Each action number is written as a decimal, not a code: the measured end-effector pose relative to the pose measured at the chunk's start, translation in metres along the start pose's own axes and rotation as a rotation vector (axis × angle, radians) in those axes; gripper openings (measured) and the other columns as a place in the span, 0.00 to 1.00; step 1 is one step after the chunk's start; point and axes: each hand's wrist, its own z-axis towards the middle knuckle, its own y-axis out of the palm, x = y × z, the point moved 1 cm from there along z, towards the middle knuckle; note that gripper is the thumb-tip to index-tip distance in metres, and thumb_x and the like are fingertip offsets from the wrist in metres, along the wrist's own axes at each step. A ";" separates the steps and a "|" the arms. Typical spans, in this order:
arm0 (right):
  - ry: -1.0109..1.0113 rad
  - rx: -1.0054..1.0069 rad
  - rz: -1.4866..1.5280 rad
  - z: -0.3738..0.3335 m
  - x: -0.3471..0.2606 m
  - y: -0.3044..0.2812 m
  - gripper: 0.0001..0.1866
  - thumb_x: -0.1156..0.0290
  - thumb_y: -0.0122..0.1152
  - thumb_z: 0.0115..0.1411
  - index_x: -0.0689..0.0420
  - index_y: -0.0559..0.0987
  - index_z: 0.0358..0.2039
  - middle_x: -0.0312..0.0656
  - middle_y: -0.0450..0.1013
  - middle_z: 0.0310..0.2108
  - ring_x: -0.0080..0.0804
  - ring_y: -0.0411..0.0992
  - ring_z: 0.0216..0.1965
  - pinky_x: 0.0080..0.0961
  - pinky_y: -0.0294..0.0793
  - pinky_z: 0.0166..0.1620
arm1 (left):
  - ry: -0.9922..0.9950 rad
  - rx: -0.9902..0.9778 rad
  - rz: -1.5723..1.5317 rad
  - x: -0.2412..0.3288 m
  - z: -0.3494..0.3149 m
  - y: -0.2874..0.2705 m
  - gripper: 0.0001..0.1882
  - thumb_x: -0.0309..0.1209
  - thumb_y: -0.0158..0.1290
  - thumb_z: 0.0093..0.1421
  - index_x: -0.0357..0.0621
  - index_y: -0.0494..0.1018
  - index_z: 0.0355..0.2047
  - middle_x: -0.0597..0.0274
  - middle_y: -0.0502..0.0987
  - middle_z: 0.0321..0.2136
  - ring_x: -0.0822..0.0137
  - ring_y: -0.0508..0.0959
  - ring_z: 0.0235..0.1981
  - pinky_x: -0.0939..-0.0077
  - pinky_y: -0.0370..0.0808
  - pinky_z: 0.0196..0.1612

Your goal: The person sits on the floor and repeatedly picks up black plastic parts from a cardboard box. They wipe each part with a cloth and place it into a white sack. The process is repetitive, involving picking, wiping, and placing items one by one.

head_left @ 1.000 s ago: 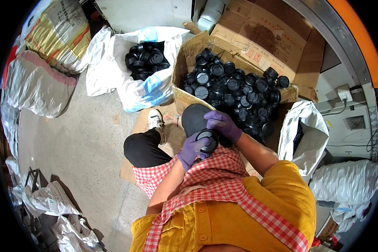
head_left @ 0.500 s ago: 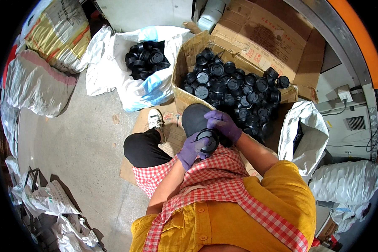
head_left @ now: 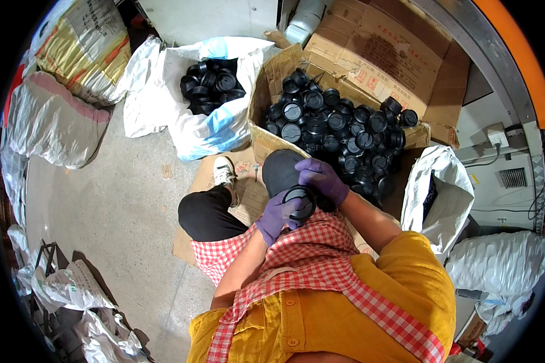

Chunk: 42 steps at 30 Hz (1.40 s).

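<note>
Lid [head_left: 306,203], black and round, on the near side of the cardboard box [head_left: 265,140], face toward the camera, clasped by the left hand [head_left: 277,218], thumb across the face and other fingers mostly hidden beneath; closer to the box, at the far right edge of the lid, right hand [head_left: 322,179] with fingers curled, any grip impossible to tell; inside the box, heap of similar black lids [head_left: 336,122]; left of the box, white sack [head_left: 191,136] with black pieces [head_left: 209,85]; right of the box, open white bag [head_left: 451,209]
</note>
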 end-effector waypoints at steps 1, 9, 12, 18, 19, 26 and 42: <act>0.011 0.002 0.011 -0.001 -0.002 0.001 0.15 0.68 0.57 0.54 0.62 0.75 0.40 0.34 0.71 0.27 0.20 0.69 0.29 0.18 0.70 0.35 | -0.001 0.017 0.016 -0.001 0.000 0.000 0.20 0.42 0.55 0.55 0.39 0.69 0.40 0.64 0.70 0.24 0.74 0.68 0.19 0.85 0.64 0.18; 0.014 0.007 0.032 0.000 -0.001 0.001 0.13 0.68 0.57 0.55 0.62 0.75 0.39 0.33 0.71 0.27 0.19 0.69 0.28 0.18 0.70 0.35 | -0.005 0.022 0.040 -0.001 0.000 -0.002 0.20 0.42 0.54 0.55 0.39 0.69 0.41 0.65 0.71 0.25 0.75 0.68 0.19 0.85 0.64 0.18; 0.013 0.009 0.003 0.000 -0.002 0.001 0.13 0.68 0.56 0.55 0.62 0.75 0.39 0.34 0.71 0.26 0.19 0.69 0.28 0.18 0.70 0.35 | -0.004 0.023 0.055 0.002 -0.001 0.001 0.20 0.42 0.54 0.55 0.39 0.69 0.41 0.64 0.71 0.25 0.75 0.69 0.19 0.85 0.64 0.19; 0.026 0.006 -0.016 0.000 -0.001 0.000 0.16 0.65 0.55 0.55 0.61 0.73 0.41 0.35 0.72 0.26 0.19 0.69 0.28 0.17 0.68 0.36 | -0.004 0.046 0.064 0.003 -0.002 0.002 0.20 0.41 0.54 0.55 0.39 0.69 0.41 0.64 0.72 0.25 0.74 0.69 0.20 0.84 0.65 0.19; 0.026 0.006 -0.002 0.000 -0.001 0.000 0.15 0.66 0.55 0.55 0.61 0.74 0.40 0.35 0.72 0.26 0.19 0.69 0.28 0.18 0.69 0.35 | 0.001 0.047 0.059 0.001 -0.001 0.001 0.20 0.41 0.54 0.55 0.39 0.69 0.41 0.64 0.72 0.25 0.74 0.69 0.19 0.84 0.65 0.19; 0.023 0.008 0.019 0.000 -0.003 0.000 0.14 0.68 0.56 0.55 0.62 0.74 0.40 0.34 0.71 0.26 0.19 0.69 0.28 0.18 0.70 0.35 | -0.013 0.092 0.087 0.002 -0.002 0.002 0.20 0.41 0.54 0.55 0.38 0.69 0.41 0.62 0.72 0.25 0.73 0.70 0.18 0.84 0.66 0.17; 0.026 -0.010 0.012 0.002 0.000 -0.001 0.14 0.66 0.54 0.55 0.60 0.73 0.40 0.36 0.72 0.25 0.20 0.69 0.28 0.18 0.68 0.35 | -0.007 0.094 0.096 -0.002 -0.001 -0.001 0.18 0.39 0.53 0.55 0.40 0.69 0.41 0.63 0.72 0.24 0.73 0.69 0.18 0.84 0.65 0.18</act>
